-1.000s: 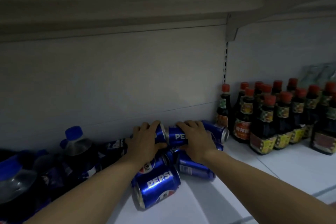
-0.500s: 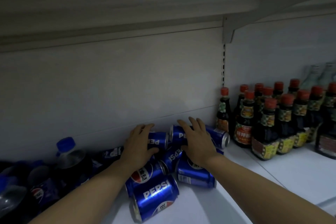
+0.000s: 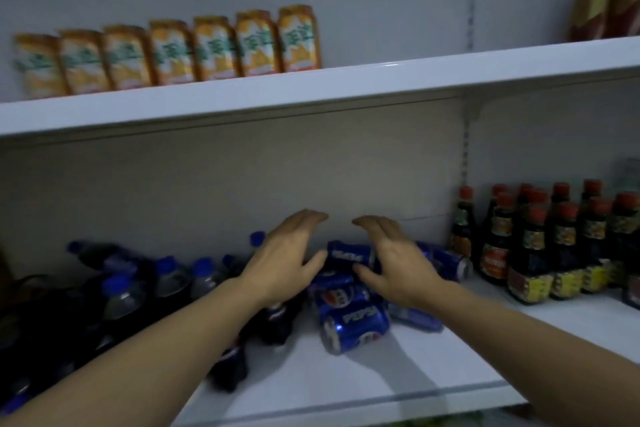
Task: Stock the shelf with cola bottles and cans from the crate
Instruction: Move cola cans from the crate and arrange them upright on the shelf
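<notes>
Both hands had lifted off the cans: my left hand (image 3: 284,253) and right hand (image 3: 391,256) hovered open, holding nothing, flanking the top can (image 3: 349,255) of the pile on the shelf (image 3: 346,381). I judged pulling straight back slowly safest, so nothing rolled.

Cola bottles (image 3: 114,291) blurred; leftmost cut off by edge

Cola cans (image 3: 349,308) lie between cola bottles (image 3: 145,291) left, sauce bottles (image 3: 540,243) right
</notes>
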